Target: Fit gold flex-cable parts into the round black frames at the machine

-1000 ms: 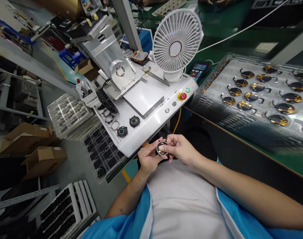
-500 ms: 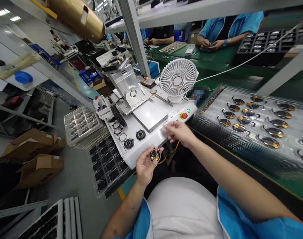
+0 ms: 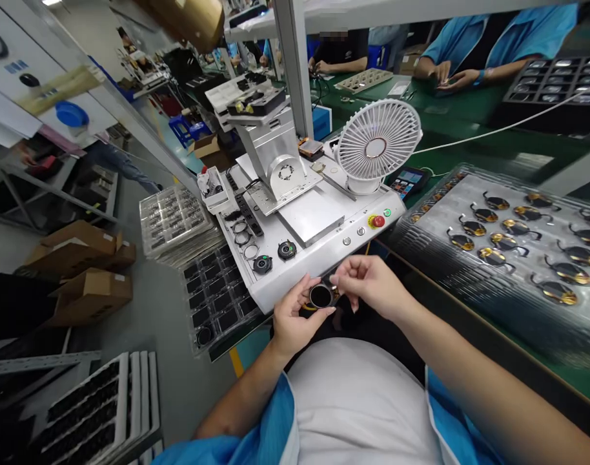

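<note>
I am holding a round black disc with a thin pale rim (image 3: pixel 321 296) in my left hand (image 3: pixel 292 320), its dark face turning up towards me. My left fingers are grasping it by the edge, the fingertips bearing on the far-left side and the thumb reaching along the near side, so the glossy middle is staying clear of skin. My right hand (image 3: pixel 370 284) is hovering at the disc's right edge, thumb and forefinger drawing close together; a little gold patch is showing there, too small to make out, and I cannot tell whether those fingers are gripping anything. To be doing this well, I judge, the left grip should be doing the steadying, firm on the rim and level, while the right fingertips are working lightly at the edge, without tugging or smearing the face. Beyond my left fingers, two round black modules with green marks (image 3: pixel 263 263) are lying on the broad white metal machine base (image 3: pixel 319 261), with thin silvery rings (image 3: pixel 251 251) resting just past them. Well off to the right of my right fingers, a clear plastic tray (image 3: pixel 423 248) is carrying black-and-gold discs with curled tails (image 3: pixel 505 241). My elbows should be clearing the red button (image 3: pixel 378 221) past my right fingertips.
</note>
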`<state>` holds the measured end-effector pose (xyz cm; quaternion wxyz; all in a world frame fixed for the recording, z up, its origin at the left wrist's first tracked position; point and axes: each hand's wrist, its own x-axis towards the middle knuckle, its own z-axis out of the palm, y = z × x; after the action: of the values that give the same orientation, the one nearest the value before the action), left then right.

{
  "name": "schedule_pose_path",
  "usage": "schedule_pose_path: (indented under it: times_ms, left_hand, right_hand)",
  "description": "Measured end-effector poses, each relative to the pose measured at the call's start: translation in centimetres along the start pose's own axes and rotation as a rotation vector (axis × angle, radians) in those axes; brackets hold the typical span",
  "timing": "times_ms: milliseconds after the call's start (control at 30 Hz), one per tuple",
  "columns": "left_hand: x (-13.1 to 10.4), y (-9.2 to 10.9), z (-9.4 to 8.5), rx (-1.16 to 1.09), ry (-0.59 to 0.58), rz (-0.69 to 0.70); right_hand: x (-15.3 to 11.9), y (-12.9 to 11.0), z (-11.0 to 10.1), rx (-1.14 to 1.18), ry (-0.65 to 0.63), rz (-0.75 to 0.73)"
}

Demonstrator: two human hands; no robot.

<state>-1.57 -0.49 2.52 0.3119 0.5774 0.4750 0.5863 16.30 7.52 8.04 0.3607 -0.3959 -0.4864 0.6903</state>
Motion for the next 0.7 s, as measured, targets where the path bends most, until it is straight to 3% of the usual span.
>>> schedule_pose_path:
  times_ms: [167, 700]
  left_hand:
    - [0.3, 0.3, 0.2, 0.114, -0.021, 0.093]
    - [0.0, 0.2, -0.2, 0.21, -0.009, 0.164]
  right_hand:
    - [-2.4, 1.4, 1.4, -0.041, -0.039, 0.106]
    - [-2.2, 1.7, 2.3, -0.091, 0.007, 0.13]
